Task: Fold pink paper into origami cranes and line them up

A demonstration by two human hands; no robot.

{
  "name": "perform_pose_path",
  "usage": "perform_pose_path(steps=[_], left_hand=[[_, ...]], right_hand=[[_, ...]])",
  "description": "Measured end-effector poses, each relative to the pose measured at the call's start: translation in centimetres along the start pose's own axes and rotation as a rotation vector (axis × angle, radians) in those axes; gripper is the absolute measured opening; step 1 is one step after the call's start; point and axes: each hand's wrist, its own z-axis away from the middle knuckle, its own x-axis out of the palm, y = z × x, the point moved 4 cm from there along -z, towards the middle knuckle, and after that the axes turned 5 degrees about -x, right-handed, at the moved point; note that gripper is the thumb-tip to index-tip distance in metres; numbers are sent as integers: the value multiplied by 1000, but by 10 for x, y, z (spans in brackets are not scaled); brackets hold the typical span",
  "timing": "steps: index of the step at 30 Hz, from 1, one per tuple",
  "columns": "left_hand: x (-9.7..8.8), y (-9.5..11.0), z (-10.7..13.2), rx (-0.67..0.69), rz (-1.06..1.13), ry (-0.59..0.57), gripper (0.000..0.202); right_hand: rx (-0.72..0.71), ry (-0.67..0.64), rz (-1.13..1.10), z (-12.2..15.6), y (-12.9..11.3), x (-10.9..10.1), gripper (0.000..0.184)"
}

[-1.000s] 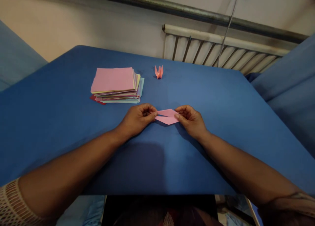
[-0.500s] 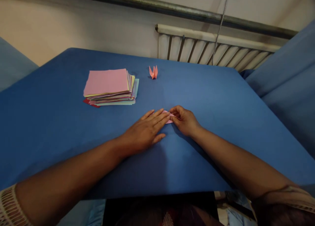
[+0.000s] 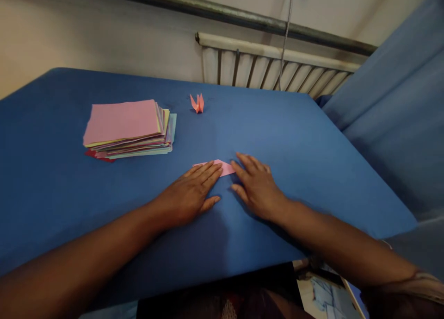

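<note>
A small folded piece of pink paper [image 3: 226,168] lies flat on the blue table [image 3: 301,171], its right end narrowing to a point. My left hand [image 3: 190,189] rests flat over its left part, fingers stretched out and pressing it down; this hides much of the paper. Close by the pointed right end, my right hand [image 3: 258,187] has its fingers apart, the fingertips at or just beside the tip. Whether they touch the paper I cannot tell. Beyond the hands stands a folded coral-pink paper figure [image 3: 197,104] with upright points, like an origami crane.
At the left sits a thick stack of coloured paper sheets [image 3: 123,122], pink on top. Behind the table are a white radiator [image 3: 263,62], a metal pipe [image 3: 222,11] and a hanging cord [image 3: 286,36]. Blue curtain [image 3: 391,87] hangs along the right side.
My right hand has let go of the paper's right end, and its fingers have spread. My left hand stays flat on the paper. The view has shifted to the right.
</note>
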Motion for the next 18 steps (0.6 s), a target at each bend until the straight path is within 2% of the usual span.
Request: perform_pose_path(steps=[2, 5, 9, 12, 15, 18], left_hand=[[0, 0, 0, -1, -1, 0, 71], [-1, 2, -1, -6, -1, -19, 72], [-3, 3, -1, -11, 21, -19, 71], [-3, 3, -1, -20, 39, -9, 70], [-2, 2, 0, -35, 41, -16, 70], [-2, 2, -1, -47, 32, -41, 72]], right_hand=[[-40, -93, 22, 5, -13, 7, 62], [-20, -150, 42, 11, -15, 12, 67], [74, -128, 95, 22, -5, 10, 68], [111, -84, 104, 19, -7, 5, 68], [33, -65, 30, 4, -21, 3, 65], [-94, -120, -104, -12, -39, 9, 67]])
